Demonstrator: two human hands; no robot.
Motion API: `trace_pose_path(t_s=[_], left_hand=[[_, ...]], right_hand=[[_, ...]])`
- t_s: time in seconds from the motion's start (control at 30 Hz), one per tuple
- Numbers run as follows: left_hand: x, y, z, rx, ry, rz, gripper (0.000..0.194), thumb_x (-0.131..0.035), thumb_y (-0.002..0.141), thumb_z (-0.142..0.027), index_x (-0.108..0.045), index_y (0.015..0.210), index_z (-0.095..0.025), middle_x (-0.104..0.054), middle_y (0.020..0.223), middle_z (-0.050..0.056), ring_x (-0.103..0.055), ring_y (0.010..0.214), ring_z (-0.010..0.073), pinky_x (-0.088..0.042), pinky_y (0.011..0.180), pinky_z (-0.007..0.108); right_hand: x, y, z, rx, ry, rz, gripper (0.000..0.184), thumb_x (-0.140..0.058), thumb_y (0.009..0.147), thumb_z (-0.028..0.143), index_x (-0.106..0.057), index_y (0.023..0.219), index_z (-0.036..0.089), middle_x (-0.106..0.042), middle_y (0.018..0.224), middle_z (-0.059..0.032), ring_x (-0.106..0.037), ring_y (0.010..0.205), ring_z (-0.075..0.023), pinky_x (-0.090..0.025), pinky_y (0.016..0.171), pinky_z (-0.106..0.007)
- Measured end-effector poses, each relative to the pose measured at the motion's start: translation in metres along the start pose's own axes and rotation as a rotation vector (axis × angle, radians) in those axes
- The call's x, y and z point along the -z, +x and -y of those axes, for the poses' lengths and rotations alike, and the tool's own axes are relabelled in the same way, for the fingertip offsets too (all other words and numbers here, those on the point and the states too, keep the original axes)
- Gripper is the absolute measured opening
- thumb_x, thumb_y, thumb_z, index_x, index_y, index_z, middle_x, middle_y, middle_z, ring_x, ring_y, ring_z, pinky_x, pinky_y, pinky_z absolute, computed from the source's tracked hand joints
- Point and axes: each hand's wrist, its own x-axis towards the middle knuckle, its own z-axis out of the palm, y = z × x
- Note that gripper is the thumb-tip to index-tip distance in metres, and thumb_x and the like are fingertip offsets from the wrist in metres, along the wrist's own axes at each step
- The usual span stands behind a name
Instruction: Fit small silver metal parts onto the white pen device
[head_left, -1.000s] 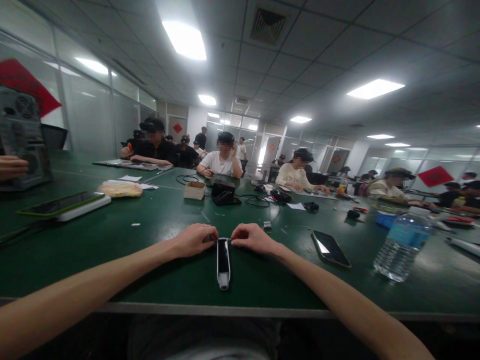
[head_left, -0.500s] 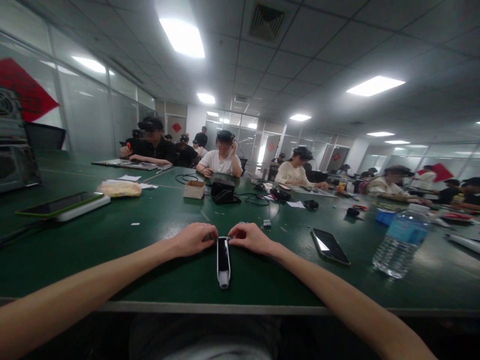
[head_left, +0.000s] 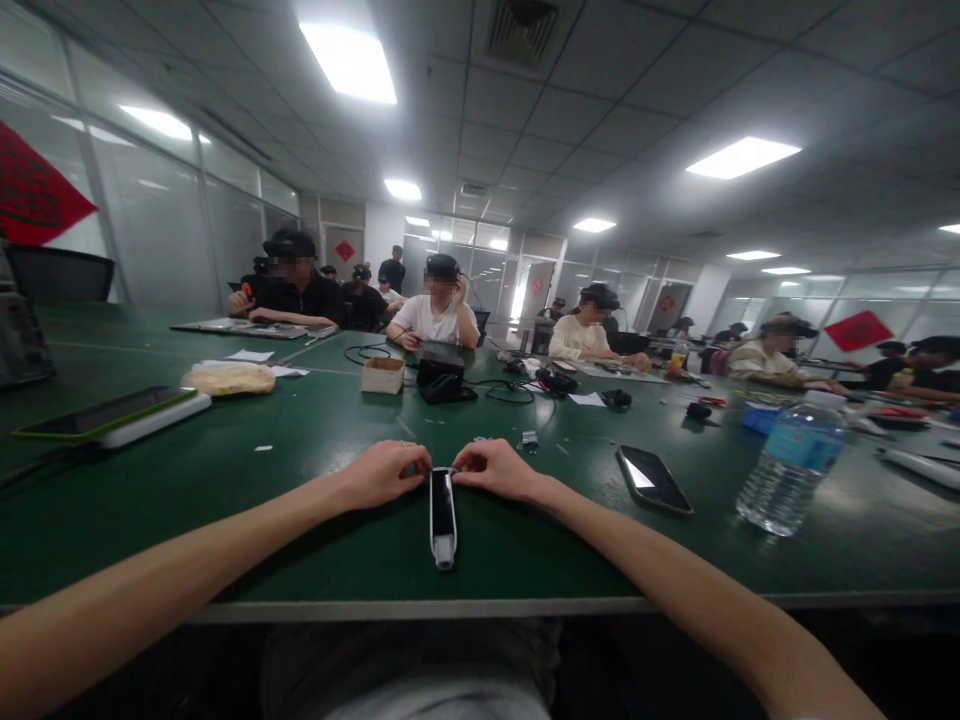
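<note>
Handheld white-and-black device [head_left: 443, 518] lies lengthwise on green bench [head_left: 187, 540]; left hand [head_left: 384, 475] and right hand [head_left: 493, 471] meet at its far end, fingers pinching it from both sides.

Top of the black-and-white device [head_left: 443, 520] hidden behind fingers [head_left: 417, 462]

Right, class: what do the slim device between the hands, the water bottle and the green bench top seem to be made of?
The slim device looks like pale plastic with a glossy black face, glass or plastic, too small to tell. The water bottle seems clear thin plastic, see-through and ridged. The bench top looks like smooth green laminate or rubber matting, softly shiny.
</note>
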Motion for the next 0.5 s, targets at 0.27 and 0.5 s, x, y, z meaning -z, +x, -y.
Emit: trace_pose_path(t_s=[0.27, 0.5], left_hand=[[-0.0013, 0.0012, 0.0020, -0.013, 0.003, -0.008, 0.018, -0.052, 0.085, -0.025, -0.063, 0.097, -0.019, -0.067, 0.086, 0.002, -0.061, 0.075, 0.0153, -0.045, 0.067, 0.024], [-0.0003, 0.0023, 0.0008, -0.001, 0.000, 0.000, 0.019, -0.050, 0.085, -0.026, -0.064, 0.096, -0.019, -0.067, 0.086, 0.003, -0.060, 0.074, 0.0152, -0.045, 0.066, 0.023]], right_hand=[[-0.0006, 0.0004, -0.0010, -0.015, 0.014, -0.010, 0.018, -0.070, 0.075, 0.032, -0.070, 0.084, 0.016, -0.066, 0.072, -0.0006, -0.059, 0.064, -0.0115, -0.046, 0.058, -0.021], [0.0031, -0.0005, 0.0009, -0.016, 0.013, 0.006, 0.021, -0.070, 0.075, 0.035, -0.071, 0.086, 0.016, -0.067, 0.074, -0.0013, -0.060, 0.065, -0.0125, -0.046, 0.058, -0.022]])
